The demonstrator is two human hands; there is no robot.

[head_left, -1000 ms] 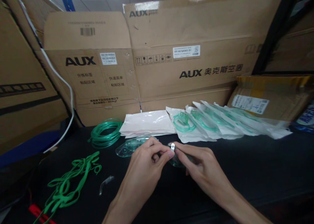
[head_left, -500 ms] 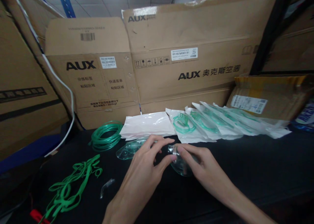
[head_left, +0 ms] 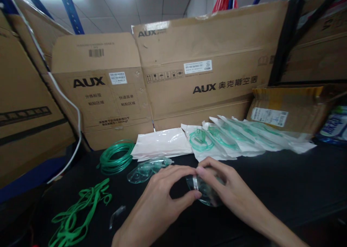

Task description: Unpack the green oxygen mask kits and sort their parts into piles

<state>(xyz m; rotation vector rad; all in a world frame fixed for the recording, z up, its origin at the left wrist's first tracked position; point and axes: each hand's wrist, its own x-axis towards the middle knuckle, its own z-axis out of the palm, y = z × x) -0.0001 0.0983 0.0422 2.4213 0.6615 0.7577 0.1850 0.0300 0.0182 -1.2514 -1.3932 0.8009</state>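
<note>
Green straps [head_left: 78,214]: lying flat and tangled at the lower left, on the black table [head_left: 284,182].
Green tubing [head_left: 116,156]: sitting coiled in a ring left of centre, well apart from both hands.
Left hand [head_left: 159,200]: reaching in from the bottom centre, thumb and forefinger pinching the left edge of the clear mask.
Clear mask [head_left: 207,196]: sitting between the two hands just below centre. It is soft, see-through, cupped plastic with a shiny metal strip [head_left: 195,183] on its rim.
Right hand [head_left: 227,191]: covering the mask's right side, fingers curling tight over it.
Sealed bags [head_left: 238,138]: lying fanned at the right, glossy film showing green tubing inside.
</note>
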